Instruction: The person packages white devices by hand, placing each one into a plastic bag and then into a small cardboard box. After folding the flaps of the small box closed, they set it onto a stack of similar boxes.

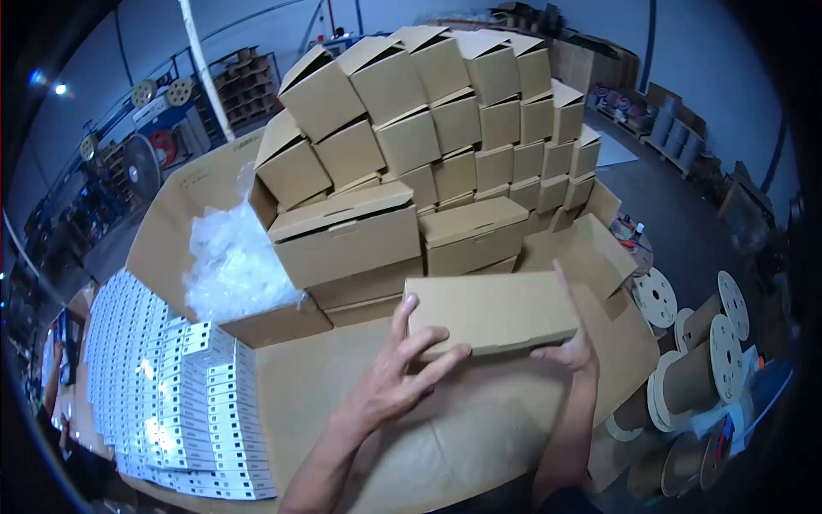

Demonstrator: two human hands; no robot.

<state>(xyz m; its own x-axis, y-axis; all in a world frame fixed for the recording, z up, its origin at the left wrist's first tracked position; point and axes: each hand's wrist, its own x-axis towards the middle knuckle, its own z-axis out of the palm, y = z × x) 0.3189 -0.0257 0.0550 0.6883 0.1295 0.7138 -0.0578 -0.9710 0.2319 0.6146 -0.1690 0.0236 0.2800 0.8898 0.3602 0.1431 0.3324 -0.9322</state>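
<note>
Between my two hands is a closed brown cardboard box [492, 308], raised above the cardboard-covered work surface [342, 385]. My left hand [402, 373] grips its left end, with fingers spread over the near side and the left edge. At the right end, my right hand [569, 347] holds it with the thumb at the lower front corner and a finger up along the side. Just behind it stand two more lidded boxes, a larger one [351, 244] on the left and another [475, 236] to its right, on top of other boxes.
A tall stack of brown boxes [402, 141] rises at the back. Left are a carton of clear plastic bags [227, 265] and many stacked white pieces with dark square holes [163, 394]. Cable reels [723, 360] stand on the right. Another person's arm [53, 377] shows far left.
</note>
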